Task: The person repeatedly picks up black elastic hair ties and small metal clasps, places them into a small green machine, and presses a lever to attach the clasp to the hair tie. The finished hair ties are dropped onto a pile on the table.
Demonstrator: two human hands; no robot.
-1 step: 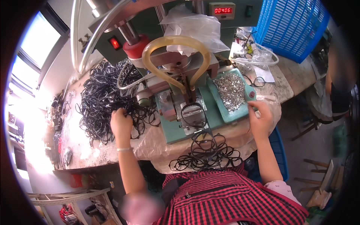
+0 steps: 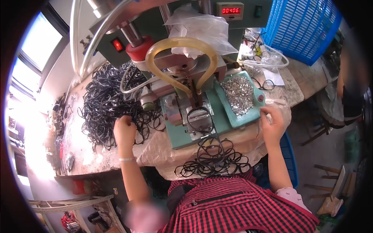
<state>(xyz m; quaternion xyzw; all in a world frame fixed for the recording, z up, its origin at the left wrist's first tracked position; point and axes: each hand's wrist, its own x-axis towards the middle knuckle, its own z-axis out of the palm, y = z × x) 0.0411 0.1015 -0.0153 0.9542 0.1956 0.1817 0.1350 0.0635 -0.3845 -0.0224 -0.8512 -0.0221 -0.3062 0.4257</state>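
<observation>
Having shifted slightly downward in view, the curled left hand (image 2: 125,134) was positioned at the tangled pile of thin black loops (image 2: 108,97) and, well apart, the half-curled right hand (image 2: 274,126) beside the turquoise rectangular tray (image 2: 239,123) of small silvery metal pieces (image 2: 238,95), any grip indeterminable.
</observation>
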